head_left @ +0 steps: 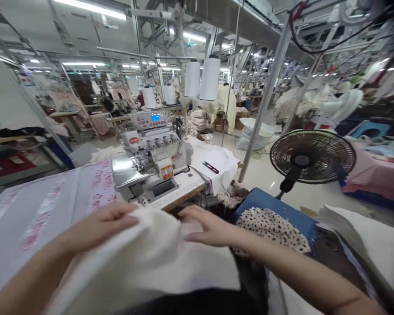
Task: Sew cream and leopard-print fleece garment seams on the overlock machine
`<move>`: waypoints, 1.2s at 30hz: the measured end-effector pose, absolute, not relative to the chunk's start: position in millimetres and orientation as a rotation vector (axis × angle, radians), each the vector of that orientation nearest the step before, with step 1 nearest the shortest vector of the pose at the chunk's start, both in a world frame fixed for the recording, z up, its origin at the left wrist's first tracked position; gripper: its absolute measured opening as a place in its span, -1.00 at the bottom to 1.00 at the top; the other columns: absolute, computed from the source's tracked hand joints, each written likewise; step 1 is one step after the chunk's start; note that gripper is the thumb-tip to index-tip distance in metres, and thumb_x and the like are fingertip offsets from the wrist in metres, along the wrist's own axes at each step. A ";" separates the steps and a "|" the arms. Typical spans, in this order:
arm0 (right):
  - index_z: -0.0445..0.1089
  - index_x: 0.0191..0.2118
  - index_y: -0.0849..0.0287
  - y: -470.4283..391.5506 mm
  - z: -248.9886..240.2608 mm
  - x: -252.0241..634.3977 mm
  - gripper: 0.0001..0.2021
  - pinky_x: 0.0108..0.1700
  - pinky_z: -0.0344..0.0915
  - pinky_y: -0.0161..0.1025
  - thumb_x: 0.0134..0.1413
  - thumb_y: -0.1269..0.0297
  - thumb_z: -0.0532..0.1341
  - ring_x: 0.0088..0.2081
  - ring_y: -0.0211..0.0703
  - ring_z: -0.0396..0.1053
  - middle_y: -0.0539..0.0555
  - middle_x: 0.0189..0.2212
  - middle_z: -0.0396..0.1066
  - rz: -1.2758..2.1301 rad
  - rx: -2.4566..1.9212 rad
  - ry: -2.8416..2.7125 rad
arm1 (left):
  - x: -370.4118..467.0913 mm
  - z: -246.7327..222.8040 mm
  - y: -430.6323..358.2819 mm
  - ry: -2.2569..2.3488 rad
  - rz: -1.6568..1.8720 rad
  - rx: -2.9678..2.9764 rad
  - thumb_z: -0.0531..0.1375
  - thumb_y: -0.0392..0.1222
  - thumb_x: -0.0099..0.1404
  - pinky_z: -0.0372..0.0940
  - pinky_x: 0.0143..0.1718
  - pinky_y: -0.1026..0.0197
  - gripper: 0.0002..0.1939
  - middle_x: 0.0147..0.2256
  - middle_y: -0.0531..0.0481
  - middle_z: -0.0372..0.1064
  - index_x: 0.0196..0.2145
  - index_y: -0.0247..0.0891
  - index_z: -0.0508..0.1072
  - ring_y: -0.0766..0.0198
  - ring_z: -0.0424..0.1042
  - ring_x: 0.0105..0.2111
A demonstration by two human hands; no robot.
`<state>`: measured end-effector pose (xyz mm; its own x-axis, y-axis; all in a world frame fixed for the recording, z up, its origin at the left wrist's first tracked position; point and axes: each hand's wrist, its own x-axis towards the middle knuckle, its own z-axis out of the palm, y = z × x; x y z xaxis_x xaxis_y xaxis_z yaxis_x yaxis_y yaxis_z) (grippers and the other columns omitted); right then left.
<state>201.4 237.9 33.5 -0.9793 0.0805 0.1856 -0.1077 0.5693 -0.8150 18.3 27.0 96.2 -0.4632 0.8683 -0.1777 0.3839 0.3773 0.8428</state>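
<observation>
A cream-white piece of fabric (157, 258) hangs between my two hands and drapes over my lap. My left hand (107, 223) pinches its upper left edge, thumb along the top of the cloth. On the other side my right hand (205, 225) has thumb and fingers curved round the fabric's upper right part; the fingertips partly sink behind a fold. Just beyond the hands stands an overlock sewing machine (154, 148) with a lit blue display, its metal cover plate (126, 170) to the left. Nothing of the fabric lies under the machine's foot.
Dark thread snips (210, 167) lie on white cloth (221, 159) right of the machine. A blue stool or box (259, 199) carries spotted fabric (272, 229). A black fan (311, 157) stands at right. Thread cones (210, 78) rise behind; a printed cover (62, 197) spreads left.
</observation>
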 end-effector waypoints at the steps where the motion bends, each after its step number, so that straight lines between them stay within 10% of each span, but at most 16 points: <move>1: 0.14 0.13 0.15 224.9 24.9 187.0 -0.35 0.06 0.15 -0.11 -0.10 0.12 0.30 0.06 -0.01 0.20 0.18 0.07 0.20 1.431 0.090 -2.561 | 21.8 93.4 33.4 1.920 0.759 1.277 0.13 0.09 0.13 0.22 -0.41 0.31 -0.65 -0.45 0.01 0.36 -0.44 -0.29 0.44 0.26 0.32 -0.42; 4: -0.04 0.23 0.10 193.4 16.0 157.0 -0.20 0.02 0.18 -0.18 -0.11 0.00 0.28 0.06 -0.03 0.20 0.14 0.07 0.23 1.551 0.229 -2.495 | 25.5 68.6 47.0 1.799 0.577 1.452 0.04 0.04 0.24 0.09 -0.46 0.37 -0.64 -0.50 0.06 0.25 -0.46 -0.32 0.40 0.37 0.20 -0.48; 10: 0.44 -0.36 0.24 201.8 8.1 146.5 -0.78 -0.31 0.21 -0.34 -0.02 0.16 0.23 -0.37 -0.21 0.33 0.00 -0.45 0.41 1.595 0.144 -2.633 | -2.3 21.1 15.4 1.580 0.735 1.086 0.22 0.04 0.08 0.06 -0.50 0.39 -0.66 -0.45 0.04 0.29 -0.37 -0.34 0.40 0.37 0.20 -0.48; 21: 0.35 -0.46 0.28 243.3 -43.6 152.5 -0.76 -0.33 0.17 -0.30 0.01 0.17 0.17 -0.44 -0.24 0.25 0.01 -0.53 0.30 1.568 -0.073 -2.571 | -59.2 22.7 -60.6 1.654 0.835 0.910 0.19 0.04 0.11 0.21 -0.37 0.34 -0.68 -0.36 -0.02 0.39 -0.32 -0.29 0.46 0.24 0.32 -0.36; 28: 0.12 0.13 0.12 173.0 -12.5 119.5 -0.37 0.00 0.15 -0.20 -0.07 0.08 0.27 -0.01 -0.08 0.22 0.13 0.03 0.23 1.599 0.339 -2.513 | -23.0 43.6 10.3 1.549 0.610 1.128 0.16 0.00 0.16 0.08 -0.52 0.37 -0.71 -0.50 0.03 0.29 -0.41 -0.33 0.43 0.36 0.19 -0.52; 32: 0.35 -0.34 0.22 169.2 -15.2 110.8 -0.67 -0.39 0.14 -0.36 -0.07 0.02 0.24 -0.40 -0.25 0.23 -0.04 -0.48 0.28 1.615 0.240 -2.666 | -21.4 31.6 23.0 1.496 0.614 1.093 0.20 0.00 0.13 0.08 -0.53 0.39 -0.71 -0.48 0.05 0.31 -0.40 -0.32 0.42 0.38 0.20 -0.52; 36: 0.16 -0.63 0.24 205.2 -37.6 129.1 -0.59 -0.51 -0.06 -0.39 -0.03 0.00 0.19 -0.53 -0.37 0.01 -0.11 -0.63 0.01 1.800 0.060 -2.592 | -36.9 18.3 -0.3 1.420 0.625 0.977 0.22 0.03 0.09 0.18 -0.47 0.35 -0.64 -0.39 -0.04 0.39 -0.27 -0.33 0.43 0.31 0.31 -0.47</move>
